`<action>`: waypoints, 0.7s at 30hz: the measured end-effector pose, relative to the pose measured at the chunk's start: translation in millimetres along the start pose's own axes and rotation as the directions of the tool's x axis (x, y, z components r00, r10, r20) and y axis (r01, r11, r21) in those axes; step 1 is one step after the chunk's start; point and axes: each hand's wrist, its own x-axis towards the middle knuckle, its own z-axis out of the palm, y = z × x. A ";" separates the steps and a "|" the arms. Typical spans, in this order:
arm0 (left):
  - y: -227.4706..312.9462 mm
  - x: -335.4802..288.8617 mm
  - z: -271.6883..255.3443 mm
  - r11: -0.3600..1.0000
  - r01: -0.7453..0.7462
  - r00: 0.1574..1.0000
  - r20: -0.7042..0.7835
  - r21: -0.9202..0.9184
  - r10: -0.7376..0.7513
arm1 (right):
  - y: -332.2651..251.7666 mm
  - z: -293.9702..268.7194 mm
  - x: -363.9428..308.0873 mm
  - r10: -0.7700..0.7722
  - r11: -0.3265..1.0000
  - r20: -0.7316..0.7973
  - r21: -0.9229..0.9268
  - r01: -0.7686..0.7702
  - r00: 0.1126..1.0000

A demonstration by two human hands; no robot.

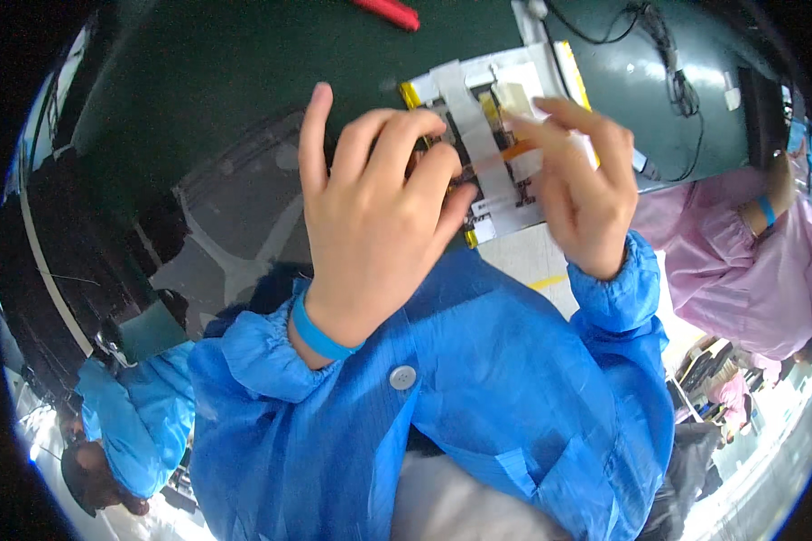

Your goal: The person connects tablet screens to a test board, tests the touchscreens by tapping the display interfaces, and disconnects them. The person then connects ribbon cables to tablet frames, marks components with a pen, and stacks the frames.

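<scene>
A flat battery pack [512, 213] with white faces, yellow-taped corners, a dark circuit strip and an orange ribbon cable [517, 150] lies tilted on the dark green bench. A pale strip of tape [471, 122] runs across it. My left hand [370, 198] grips its left edge; the thumb and curled fingers press on the circuit strip, while the little finger sticks out. My right hand [591, 180] is over the pack's right part, its bent fingers blurred by motion beside a small cream-coloured tab [512, 99]. Whether those fingers pinch anything is unclear.
A red tool handle [388, 13] lies at the far edge. Black cables [681, 90] trail at the far right of the green bench [216, 86]. A person in a pink sleeve [740, 270] is close on the right; another in blue [144, 415] is at left.
</scene>
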 end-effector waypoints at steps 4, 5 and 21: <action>-3.3 -11.4 -29.1 0.994 -0.004 1.000 0.017 -0.105 0.005 | 12.0 3.4 9.9 0.085 0.994 0.000 -0.070 -0.085 0.996; -7.9 -18.1 -39.7 0.990 0.022 0.999 0.042 -0.138 -0.016 | 12.5 5.6 10.3 0.078 0.994 0.027 -0.077 -0.076 0.997; -197.8 -152.4 -88.0 0.727 0.375 0.757 -0.262 -0.575 -0.598 | 14.0 16.1 9.5 0.057 0.966 0.067 -0.256 -0.038 0.996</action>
